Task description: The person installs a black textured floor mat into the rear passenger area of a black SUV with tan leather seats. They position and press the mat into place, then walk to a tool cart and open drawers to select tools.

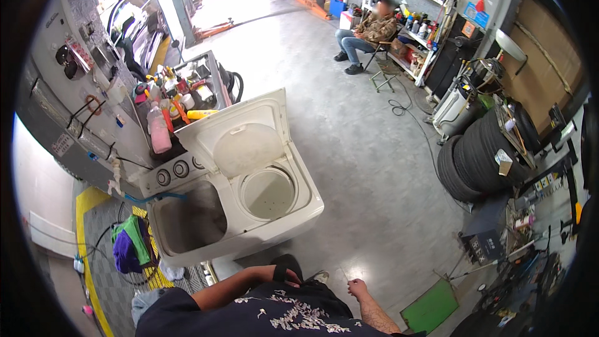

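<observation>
My left hand (293,277), with a black band at the wrist, is bent in against the front of my dark clothes. Its fingers are partly lost against the dark cloth. Low on the other side, my right hand (358,289) has its fingers curled around what looks like a thin pale stick (345,275), too small to name surely. Before me stands a white twin-tub washing machine (262,238). Its spin-side lid (243,147) is raised over a round tub (267,194). The wash tub (192,220) lies uncovered, with a blue hose (168,195) at its rim.
A cart (213,68) crowded with bottles and tools stands behind the washer. Green and purple cloths (131,245) hang at the left. Stacked tyres (482,154), a green board (430,306) and a floor cable (421,126) lie right. A seated person (374,32) is farther back.
</observation>
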`<action>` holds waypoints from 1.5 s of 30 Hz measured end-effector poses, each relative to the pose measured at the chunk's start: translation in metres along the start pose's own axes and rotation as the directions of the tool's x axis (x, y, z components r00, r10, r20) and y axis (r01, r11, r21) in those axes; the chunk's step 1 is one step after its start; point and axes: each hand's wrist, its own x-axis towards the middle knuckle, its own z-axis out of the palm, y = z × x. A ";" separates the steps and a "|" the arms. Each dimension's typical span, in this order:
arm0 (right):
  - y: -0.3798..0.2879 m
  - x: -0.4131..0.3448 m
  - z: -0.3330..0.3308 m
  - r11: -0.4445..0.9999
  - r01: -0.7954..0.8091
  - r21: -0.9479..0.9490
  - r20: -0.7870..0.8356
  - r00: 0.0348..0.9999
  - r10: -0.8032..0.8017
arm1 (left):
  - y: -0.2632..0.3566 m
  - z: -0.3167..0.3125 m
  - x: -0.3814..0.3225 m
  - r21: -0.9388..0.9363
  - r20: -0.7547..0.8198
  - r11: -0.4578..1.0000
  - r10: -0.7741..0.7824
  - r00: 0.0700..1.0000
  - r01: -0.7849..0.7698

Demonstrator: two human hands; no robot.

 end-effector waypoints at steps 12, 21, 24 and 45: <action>-0.330 0.191 -0.096 0.910 0.318 -0.265 0.295 0.925 -0.238 | 0.046 -0.172 0.333 0.039 -0.619 0.976 0.192 0.762 -0.214; -0.472 0.314 -0.323 0.976 -0.099 -0.194 -0.146 0.987 0.071 | 0.213 -0.352 0.352 -0.236 -0.765 0.934 -0.008 0.644 -0.269; -0.527 0.390 -0.333 0.959 -0.077 -0.274 -0.035 0.997 0.070 | 0.231 -0.438 0.343 -0.201 -0.923 0.902 -0.043 0.383 -0.381; -1.251 0.482 0.224 0.715 0.616 -0.331 0.805 0.580 -0.127 | 0.244 -0.764 0.324 -0.220 -0.807 0.563 -0.565 -0.176 -0.797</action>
